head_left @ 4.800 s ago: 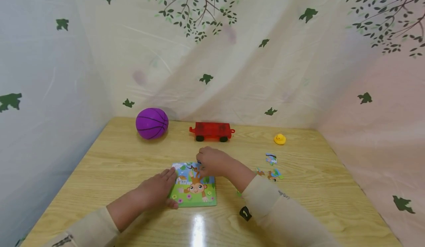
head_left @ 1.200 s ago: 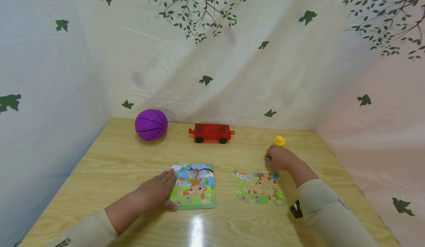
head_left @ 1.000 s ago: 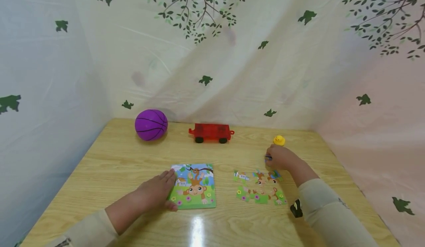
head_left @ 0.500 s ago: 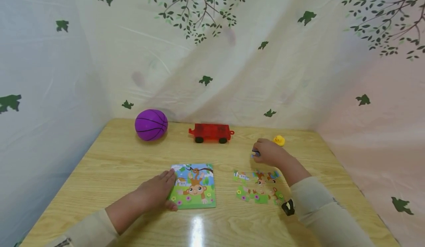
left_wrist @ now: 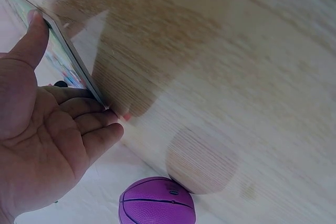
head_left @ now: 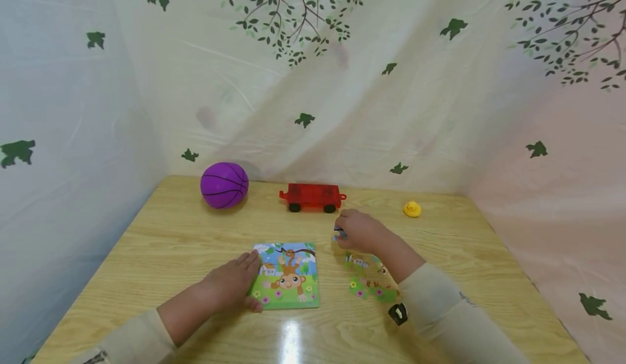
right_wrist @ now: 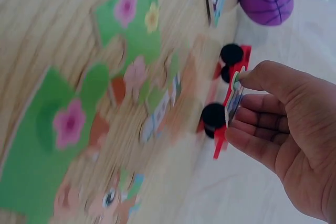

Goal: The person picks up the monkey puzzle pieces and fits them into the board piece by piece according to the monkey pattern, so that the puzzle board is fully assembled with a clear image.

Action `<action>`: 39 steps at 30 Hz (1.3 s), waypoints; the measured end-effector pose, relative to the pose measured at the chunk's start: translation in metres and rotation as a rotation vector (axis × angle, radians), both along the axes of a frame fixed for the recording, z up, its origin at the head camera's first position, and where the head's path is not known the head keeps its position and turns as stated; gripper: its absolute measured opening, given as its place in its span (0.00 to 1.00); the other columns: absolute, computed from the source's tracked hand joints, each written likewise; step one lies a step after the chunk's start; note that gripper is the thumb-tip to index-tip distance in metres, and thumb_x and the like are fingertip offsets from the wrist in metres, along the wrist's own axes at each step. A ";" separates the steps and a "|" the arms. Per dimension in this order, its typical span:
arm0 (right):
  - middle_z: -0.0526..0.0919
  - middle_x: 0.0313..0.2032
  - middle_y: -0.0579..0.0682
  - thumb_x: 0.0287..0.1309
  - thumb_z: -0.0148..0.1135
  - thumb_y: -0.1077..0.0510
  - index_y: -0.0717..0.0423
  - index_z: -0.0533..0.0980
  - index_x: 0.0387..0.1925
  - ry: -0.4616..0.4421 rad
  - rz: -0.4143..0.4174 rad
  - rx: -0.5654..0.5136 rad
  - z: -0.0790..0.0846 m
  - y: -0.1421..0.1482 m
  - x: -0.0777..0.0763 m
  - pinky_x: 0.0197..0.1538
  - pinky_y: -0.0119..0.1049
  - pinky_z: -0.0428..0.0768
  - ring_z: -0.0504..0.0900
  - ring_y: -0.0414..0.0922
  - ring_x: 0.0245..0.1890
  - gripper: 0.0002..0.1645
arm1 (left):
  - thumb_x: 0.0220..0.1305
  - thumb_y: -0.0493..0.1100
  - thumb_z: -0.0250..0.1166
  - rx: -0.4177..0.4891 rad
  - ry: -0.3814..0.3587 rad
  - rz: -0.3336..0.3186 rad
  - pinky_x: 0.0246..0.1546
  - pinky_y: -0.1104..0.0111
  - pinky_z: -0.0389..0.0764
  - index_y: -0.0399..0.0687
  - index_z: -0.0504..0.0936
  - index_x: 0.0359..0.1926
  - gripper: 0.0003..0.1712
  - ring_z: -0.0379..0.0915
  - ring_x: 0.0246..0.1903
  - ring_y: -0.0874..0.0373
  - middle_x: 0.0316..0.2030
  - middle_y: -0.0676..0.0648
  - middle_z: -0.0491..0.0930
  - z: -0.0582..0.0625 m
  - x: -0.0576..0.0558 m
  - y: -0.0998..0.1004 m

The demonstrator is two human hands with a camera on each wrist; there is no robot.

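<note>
Pale cloth [head_left: 239, 136] printed with leaves and branches hangs behind the wood-grained counter [head_left: 205, 244]. The right sleeve [head_left: 445, 304] reaches over the counter's right half, and with the forearm it hides some loose pieces from the head camera.

The left hand [head_left: 230, 283] rests against the left edge of the picture board [head_left: 286, 285], its fingers mostly straight and unclenched, probably to steady it. The right hand [head_left: 364, 232] hangs beyond the gap between that board and the loose pieces [head_left: 359, 288], which lie face up just to the board's right, likely so their prints can be read.

Behind, the purple ball [head_left: 224, 185] and the red wagon [head_left: 313, 195] stand apart from the board; neither blocks it, though the wagon's right end is near the right hand. The yellow duck [head_left: 412, 209] sits off to the back right, out of the way.

Smallest is the puzzle piece [right_wrist: 234, 97] pinched by the right hand's thumb and fingers; it looks bluish, but its print is too obscured to read.
</note>
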State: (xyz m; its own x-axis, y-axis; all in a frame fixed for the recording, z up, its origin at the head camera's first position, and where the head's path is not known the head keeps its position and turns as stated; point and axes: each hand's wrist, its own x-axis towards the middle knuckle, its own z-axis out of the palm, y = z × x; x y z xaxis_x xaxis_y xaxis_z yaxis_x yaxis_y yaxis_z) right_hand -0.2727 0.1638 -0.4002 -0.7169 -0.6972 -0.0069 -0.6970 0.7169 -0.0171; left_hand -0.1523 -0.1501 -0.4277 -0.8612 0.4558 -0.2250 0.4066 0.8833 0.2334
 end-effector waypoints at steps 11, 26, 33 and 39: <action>0.77 0.34 0.46 0.57 0.64 0.54 0.54 0.81 0.37 -0.002 0.072 0.066 -0.010 -0.052 0.014 0.38 0.33 0.78 0.72 0.40 0.32 0.09 | 0.47 0.67 0.71 0.003 0.005 -0.004 0.73 0.48 0.58 0.28 0.58 0.71 0.63 0.51 0.72 0.35 0.73 0.31 0.54 -0.002 -0.001 0.000; 0.74 0.31 0.44 0.57 0.67 0.49 0.52 0.80 0.32 0.032 0.110 0.181 -0.023 -0.090 0.026 0.36 0.32 0.75 0.68 0.40 0.31 0.11 | 0.47 0.66 0.71 0.005 0.005 -0.006 0.72 0.47 0.58 0.27 0.58 0.71 0.63 0.51 0.72 0.34 0.73 0.30 0.54 -0.001 0.000 0.000; 0.74 0.31 0.43 0.58 0.66 0.49 0.51 0.81 0.33 0.017 0.077 0.207 -0.025 -0.096 0.028 0.37 0.32 0.76 0.69 0.40 0.31 0.10 | 0.47 0.66 0.71 0.008 0.006 -0.004 0.72 0.47 0.58 0.27 0.58 0.70 0.63 0.51 0.72 0.34 0.72 0.30 0.54 -0.001 0.000 -0.001; 0.74 0.32 0.44 0.61 0.65 0.50 0.51 0.83 0.35 0.033 0.082 0.229 -0.022 -0.100 0.031 0.36 0.32 0.75 0.69 0.41 0.31 0.09 | 0.47 0.66 0.71 0.004 0.015 -0.016 0.72 0.47 0.58 0.26 0.59 0.70 0.63 0.52 0.72 0.34 0.72 0.30 0.55 -0.002 -0.001 -0.002</action>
